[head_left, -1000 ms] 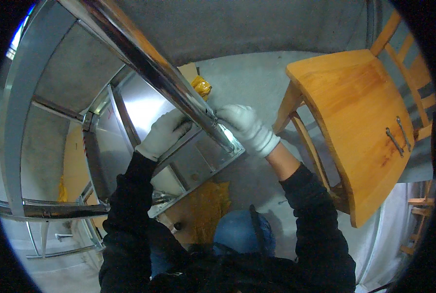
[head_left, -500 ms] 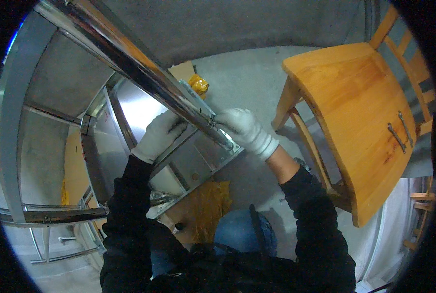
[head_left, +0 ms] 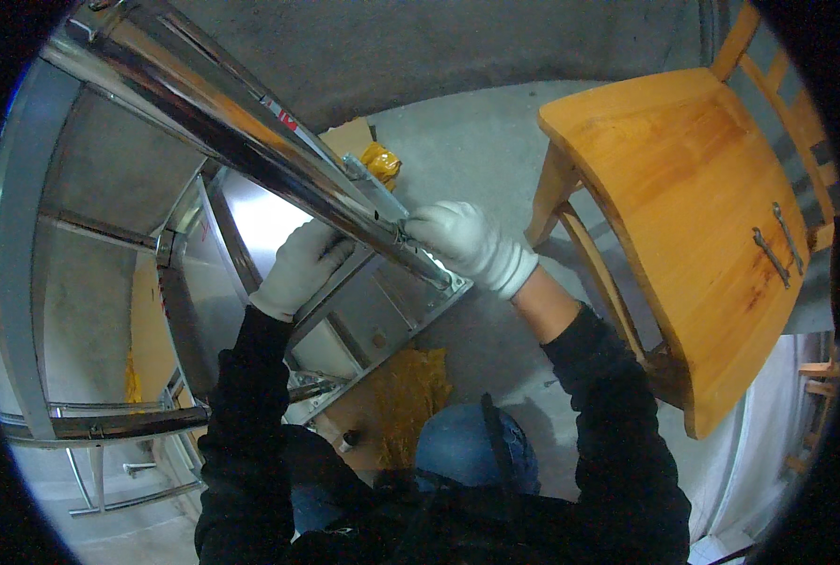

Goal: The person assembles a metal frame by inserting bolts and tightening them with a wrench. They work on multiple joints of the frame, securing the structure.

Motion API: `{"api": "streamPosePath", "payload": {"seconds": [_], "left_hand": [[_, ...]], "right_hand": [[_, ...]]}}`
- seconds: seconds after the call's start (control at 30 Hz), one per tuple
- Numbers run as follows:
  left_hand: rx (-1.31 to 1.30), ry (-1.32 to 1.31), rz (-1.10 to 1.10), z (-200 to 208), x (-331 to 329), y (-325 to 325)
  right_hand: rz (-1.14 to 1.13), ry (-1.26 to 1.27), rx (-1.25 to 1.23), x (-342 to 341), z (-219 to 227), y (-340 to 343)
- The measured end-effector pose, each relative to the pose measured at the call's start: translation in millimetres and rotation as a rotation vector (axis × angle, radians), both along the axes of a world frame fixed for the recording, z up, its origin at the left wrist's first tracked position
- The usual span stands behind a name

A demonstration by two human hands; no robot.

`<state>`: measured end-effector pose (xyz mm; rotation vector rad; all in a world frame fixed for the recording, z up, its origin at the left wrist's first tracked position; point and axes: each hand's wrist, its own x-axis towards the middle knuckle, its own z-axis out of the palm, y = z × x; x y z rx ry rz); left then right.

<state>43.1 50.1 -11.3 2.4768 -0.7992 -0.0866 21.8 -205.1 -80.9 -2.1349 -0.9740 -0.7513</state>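
A shiny metal tube of a steel frame slants from the upper left down to the middle. My right hand, in a white glove, is at its lower part, thumb and fingers pinched together against the tube's side beside small holes. Whatever small piece they hold is too small to name. My left hand, also white-gloved, is on the tube's other side with its fingers curled. Its fingertips go behind the tube, so what they grip is hidden. Beneath both hands lies a sheet-metal panel within the frame.
To the right stands a wooden chair with two wrenches on its seat. A yellow plastic wrapper lies beyond the frame, and brown cardboard with tape lies near my knee. A concrete wall closes the far side.
The view has shifted slightly, and the tube sits a little more to the left. Both hands keep their places at the tube, the right one still pinching.
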Motion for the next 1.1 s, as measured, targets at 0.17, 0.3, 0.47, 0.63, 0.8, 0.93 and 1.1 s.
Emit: {"api": "streamPosePath", "payload": {"seconds": [0.17,0.3,0.47,0.63,0.8,0.93,1.1], "left_hand": [[0.03,0.042,0.015,6.1,-3.0,-4.9],[-0.019,0.038,-0.002,5.2,-2.0,-3.3],[-0.014,0.063,0.013,0.9,-0.1,-1.3],[-0.061,0.037,-0.037,-9.7,8.2,6.7],[-0.114,-0.063,-0.128,-9.7,8.1,3.2],[-0.015,-0.208,-0.217,-7.5,13.8,5.7],[0.129,-0.357,-0.28,5.5,9.2,-1.5]], "right_hand": [[-0.01,-0.058,-0.167,5.5,10.7,-4.1],[0.007,-0.104,-0.171,11.9,14.3,-4.6],[-0.003,-0.056,-0.203,8.6,16.7,-3.8],[0.031,0.2,0.096,-3.3,14.5,4.6],[-0.002,0.617,0.332,-13.4,16.2,11.7],[0.034,1.1,0.595,-21.8,27.5,18.8],[0.176,1.54,1.174,-43.8,50.7,29.3]]}}
